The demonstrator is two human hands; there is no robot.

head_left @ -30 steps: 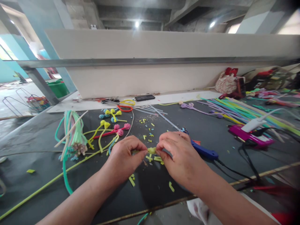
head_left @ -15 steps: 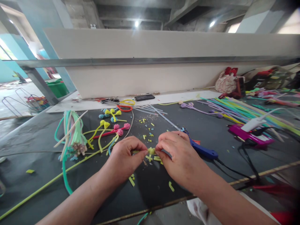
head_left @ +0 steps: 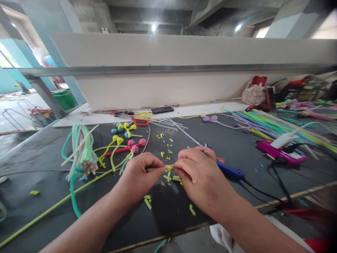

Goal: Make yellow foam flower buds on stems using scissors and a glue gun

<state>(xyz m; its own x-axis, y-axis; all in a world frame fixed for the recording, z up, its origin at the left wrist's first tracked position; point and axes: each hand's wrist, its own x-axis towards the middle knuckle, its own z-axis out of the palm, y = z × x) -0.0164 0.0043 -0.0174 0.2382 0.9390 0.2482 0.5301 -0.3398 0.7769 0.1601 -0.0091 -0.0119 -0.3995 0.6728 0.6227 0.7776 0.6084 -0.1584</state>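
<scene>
- Head view: left hand (head_left: 142,174) and right hand (head_left: 201,175) pinch opposite ends of a yellow-green piece (head_left: 169,168) above a black tabletop (head_left: 168,214)
- Blue-handled tool (head_left: 231,170) rests at 3 o'clock, just beside the right hand
- Pastel bundle (head_left: 86,151) lies at 10 o'clock from the left hand, pink-knotted stems (head_left: 134,149) at 11
- Dark phone (head_left: 162,110) sits at 12 o'clock from the piece

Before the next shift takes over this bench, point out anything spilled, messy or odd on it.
Yellow-green offcuts and small crumbs lie loose on the black tabletop, around and beyond both hands, like unswept scraps. Nothing looks clearly damaged.
</scene>
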